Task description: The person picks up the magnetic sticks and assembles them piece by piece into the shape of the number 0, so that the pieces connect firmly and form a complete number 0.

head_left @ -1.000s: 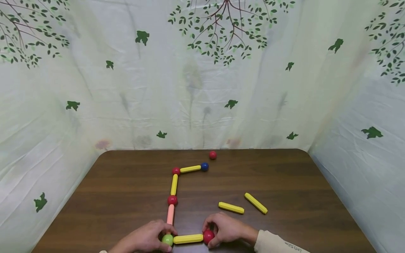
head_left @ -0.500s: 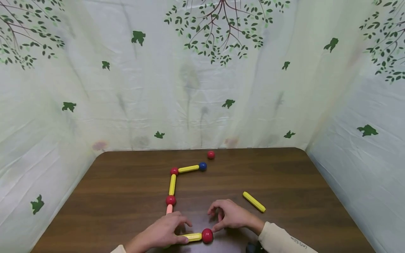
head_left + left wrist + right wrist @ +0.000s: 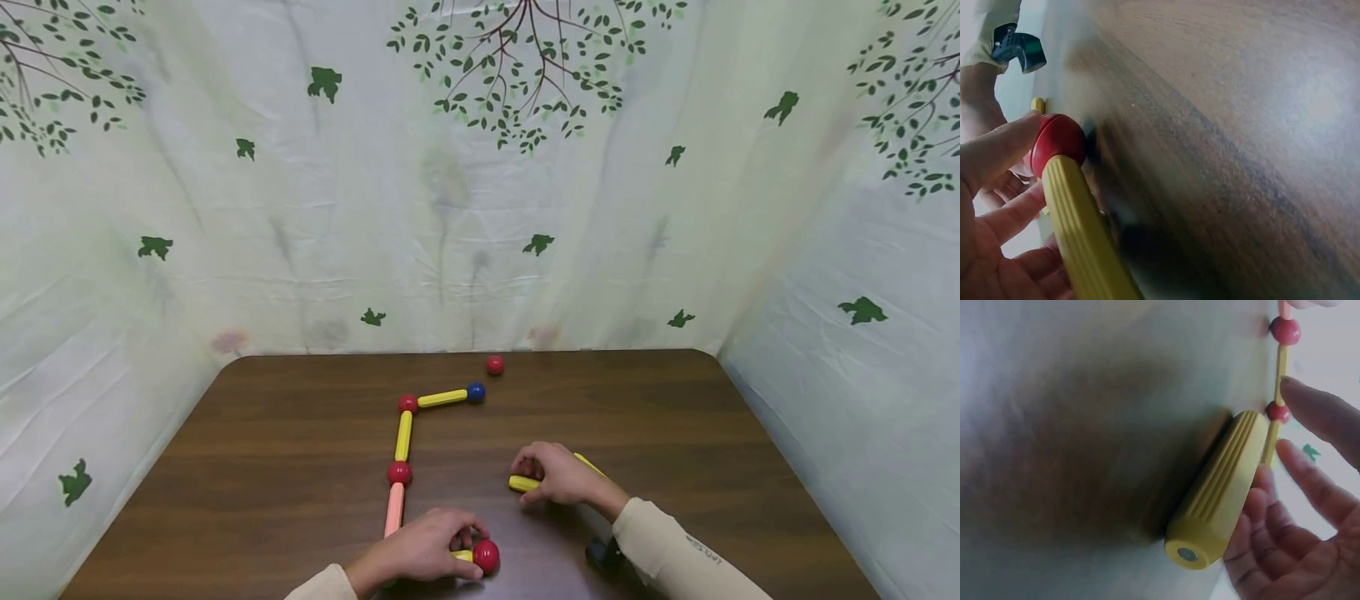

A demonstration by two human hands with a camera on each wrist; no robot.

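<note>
A red ball (image 3: 486,557) sits at the right end of a near yellow magnetic rod (image 3: 1085,225). My left hand (image 3: 435,546) pinches this ball between thumb and forefinger, covering most of the rod in the head view. Farther right, my right hand (image 3: 562,477) hovers over a loose yellow magnetic rod (image 3: 522,483). In the right wrist view that rod lies on the table, a silver dot in its end, with the thumb and forefinger spread apart above it. A second loose yellow rod (image 3: 588,463) shows partly behind the right hand.
Beyond my left hand a chain runs away: pink rod (image 3: 394,508), red ball (image 3: 399,473), yellow rod (image 3: 403,436), red ball (image 3: 408,403), yellow rod (image 3: 442,398), blue ball (image 3: 476,392). A lone red ball (image 3: 495,365) lies near the back edge of the brown table (image 3: 300,467).
My right hand has let go of the near red ball and moved up and right to the loose yellow rod. My left hand has slid right from the green ball to that red ball.
</note>
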